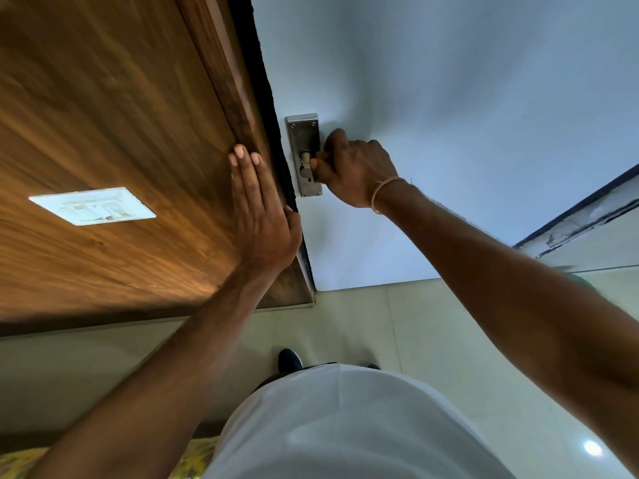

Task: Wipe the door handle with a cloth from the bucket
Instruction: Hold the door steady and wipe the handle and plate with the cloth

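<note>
White door [449, 115]: closed or nearly closed against a dark frame edge, its face plain and unmarked in this view. Wood-grain wall panel [103, 133]: adjoins the door on the left and carries a white switch plate [92, 205] well apart from the frame. Pale tiled floor [432, 340]: runs beneath both, with one dark shoe [289, 359] visible below the door edge and the person's white shirt [345, 426] filling the lower centre. Left hand [259, 216]: laid flat on the wood panel beside the frame, fingers straight and close together, thumb at the dark edge, holding nothing. Right hand [356, 167]: closed around the door handle [313, 164], fingers curled and clamped on the lever, which is mostly hidden under the grip; a thin pale band [380, 193] sits on that wrist. Metal backplate [304, 153]: rectangular, screwed to the door just beside its left edge, with the handle spindle at mid-height. Cloth in the right hand: cannot be confirmed from this view.
</note>
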### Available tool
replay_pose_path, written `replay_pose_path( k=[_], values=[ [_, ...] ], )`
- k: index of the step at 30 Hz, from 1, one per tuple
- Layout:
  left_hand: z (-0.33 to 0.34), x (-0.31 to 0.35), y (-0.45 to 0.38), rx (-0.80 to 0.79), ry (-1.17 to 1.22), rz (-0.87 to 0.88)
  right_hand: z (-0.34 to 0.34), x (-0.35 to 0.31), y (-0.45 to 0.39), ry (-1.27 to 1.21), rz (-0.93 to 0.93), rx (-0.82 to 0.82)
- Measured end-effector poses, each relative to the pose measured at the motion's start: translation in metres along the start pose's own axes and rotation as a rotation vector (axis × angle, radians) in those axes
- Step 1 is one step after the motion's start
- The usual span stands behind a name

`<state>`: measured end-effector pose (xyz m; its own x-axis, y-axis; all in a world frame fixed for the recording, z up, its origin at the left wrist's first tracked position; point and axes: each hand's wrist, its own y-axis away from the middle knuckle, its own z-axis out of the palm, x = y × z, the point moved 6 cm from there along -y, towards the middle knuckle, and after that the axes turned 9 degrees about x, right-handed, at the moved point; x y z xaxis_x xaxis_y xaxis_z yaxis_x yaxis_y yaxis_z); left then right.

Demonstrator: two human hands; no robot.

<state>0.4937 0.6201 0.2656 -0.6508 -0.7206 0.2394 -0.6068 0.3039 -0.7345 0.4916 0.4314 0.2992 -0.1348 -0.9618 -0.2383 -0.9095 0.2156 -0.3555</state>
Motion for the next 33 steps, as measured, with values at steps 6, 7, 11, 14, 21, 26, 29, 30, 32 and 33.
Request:
replay_pose_path(
  k=[6, 7, 11, 14, 21, 26, 29, 30, 32, 33],
  values=[
    [0.004, -0.004, -0.001, 0.016, 0.006, 0.001, 0.005, -0.002, 0.027, -0.025, -0.105, 0.166],
    [0.005, -0.005, 0.0, 0.014, 0.003, 0.007, 0.004, 0.005, 0.03, -0.043, -0.108, 0.164],
    [0.005, -0.006, 0.001, -0.004, 0.004, 0.015, -0.004, 0.047, 0.042, -0.084, -0.01, 0.15],
    [0.005, -0.004, 0.001, -0.024, 0.009, -0.003, -0.004, 0.048, 0.047, -0.081, 0.007, 0.184],
    [0.005, -0.003, 0.001, -0.024, 0.026, -0.011, 0.01, -0.002, 0.03, -0.017, -0.091, 0.224],
    [0.002, -0.002, 0.0, -0.048, 0.007, -0.009, 0.011, 0.059, 0.058, -0.344, 0.211, 0.197],
    [-0.001, -0.001, 0.0, -0.044, 0.013, -0.005, 0.036, 0.074, 0.072, -0.908, 0.549, 0.153],
    [-0.001, -0.002, 0.0, -0.046, 0.01, -0.001, 0.044, 0.073, 0.076, -1.073, 0.634, 0.179],
    [-0.001, -0.004, 0.001, -0.05, 0.007, 0.006, 0.059, 0.067, 0.082, -1.367, 0.813, 0.249],
    [-0.001, -0.004, 0.001, -0.046, 0.006, 0.009, 0.067, 0.058, 0.083, -1.511, 0.902, 0.278]
  ],
)
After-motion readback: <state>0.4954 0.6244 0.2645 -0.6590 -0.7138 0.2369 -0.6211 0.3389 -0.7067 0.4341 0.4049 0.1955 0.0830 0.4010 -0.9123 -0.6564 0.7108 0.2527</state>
